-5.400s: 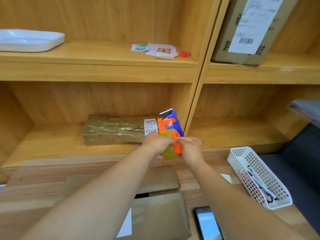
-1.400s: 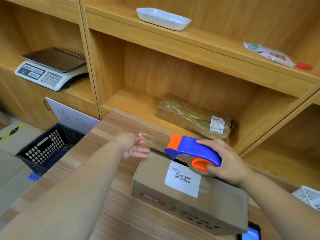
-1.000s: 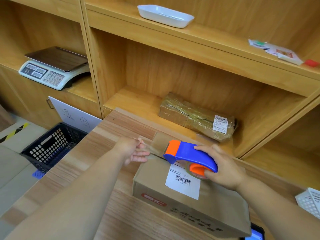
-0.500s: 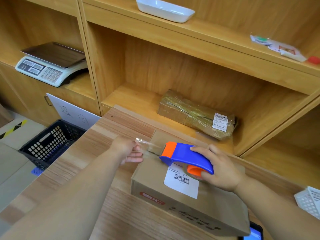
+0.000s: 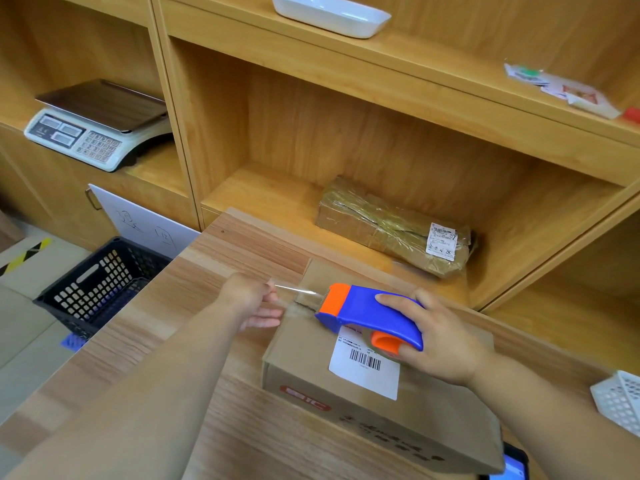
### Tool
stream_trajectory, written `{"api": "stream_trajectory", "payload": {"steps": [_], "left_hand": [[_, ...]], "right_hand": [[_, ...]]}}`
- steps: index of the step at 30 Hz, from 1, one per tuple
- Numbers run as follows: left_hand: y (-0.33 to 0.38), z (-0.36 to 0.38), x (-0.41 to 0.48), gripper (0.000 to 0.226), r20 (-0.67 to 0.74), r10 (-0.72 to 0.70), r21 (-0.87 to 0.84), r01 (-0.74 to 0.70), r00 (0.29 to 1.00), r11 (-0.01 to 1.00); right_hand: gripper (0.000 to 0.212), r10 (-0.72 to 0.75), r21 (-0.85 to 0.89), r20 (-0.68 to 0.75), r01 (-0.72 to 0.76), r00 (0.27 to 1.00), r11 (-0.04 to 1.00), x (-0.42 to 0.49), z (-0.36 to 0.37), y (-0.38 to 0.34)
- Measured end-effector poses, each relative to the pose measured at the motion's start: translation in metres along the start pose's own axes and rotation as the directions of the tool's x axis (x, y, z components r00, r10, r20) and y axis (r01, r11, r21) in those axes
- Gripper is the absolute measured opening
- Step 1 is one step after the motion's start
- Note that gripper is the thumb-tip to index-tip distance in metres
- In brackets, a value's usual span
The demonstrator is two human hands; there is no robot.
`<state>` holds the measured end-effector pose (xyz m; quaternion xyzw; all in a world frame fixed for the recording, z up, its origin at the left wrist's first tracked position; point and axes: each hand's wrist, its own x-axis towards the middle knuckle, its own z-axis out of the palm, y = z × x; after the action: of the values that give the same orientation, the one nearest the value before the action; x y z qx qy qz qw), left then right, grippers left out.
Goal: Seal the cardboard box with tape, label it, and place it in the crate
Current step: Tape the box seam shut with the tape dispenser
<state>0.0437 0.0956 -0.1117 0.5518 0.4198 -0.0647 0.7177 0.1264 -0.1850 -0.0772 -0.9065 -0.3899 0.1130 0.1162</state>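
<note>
A brown cardboard box (image 5: pixel 398 414) lies on the wooden table (image 5: pixel 214 341), with a white barcode label (image 5: pixel 367 367) on its top. My right hand (image 5: pixel 436 344) grips a blue and orange tape dispenser (image 5: pixel 367 311) held over the box's top seam at its left end. My left hand (image 5: pixel 251 301) pinches the free end of the clear tape (image 5: pixel 294 289), stretched from the dispenser's orange nose past the box's left edge. A black plastic crate (image 5: pixel 93 289) stands on the floor left of the table.
Wooden shelves rise behind the table. A tape-wrapped parcel (image 5: pixel 391 226) lies in the middle bay, a weighing scale (image 5: pixel 93 129) on the left, a white tray (image 5: pixel 329 15) above. A white basket (image 5: pixel 620 400) sits at right and a phone (image 5: pixel 512 469) by the box's near corner.
From the shelf the dispenser came down to the box. Over the last second both hands lowered the stretched tape toward the box's left end.
</note>
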Motion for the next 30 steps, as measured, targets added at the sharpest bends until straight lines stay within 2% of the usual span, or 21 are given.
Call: {"api": "stream_trajectory", "payload": {"steps": [12,30], "left_hand": [[-0.006,-0.007,0.007,0.016,-0.009,-0.012,0.040,0.012,1.000,0.999],[-0.020,-0.002,0.018,0.022,-0.033,-0.047,-0.042,0.045,0.998,0.998]], "right_hand": [[0.071,-0.006,-0.018,0.034,0.007,0.999,1.000,0.005,-0.001,-0.005],[0.070,0.015,-0.047,0.082,-0.011,0.997,0.999,0.008,-0.006,-0.014]]}}
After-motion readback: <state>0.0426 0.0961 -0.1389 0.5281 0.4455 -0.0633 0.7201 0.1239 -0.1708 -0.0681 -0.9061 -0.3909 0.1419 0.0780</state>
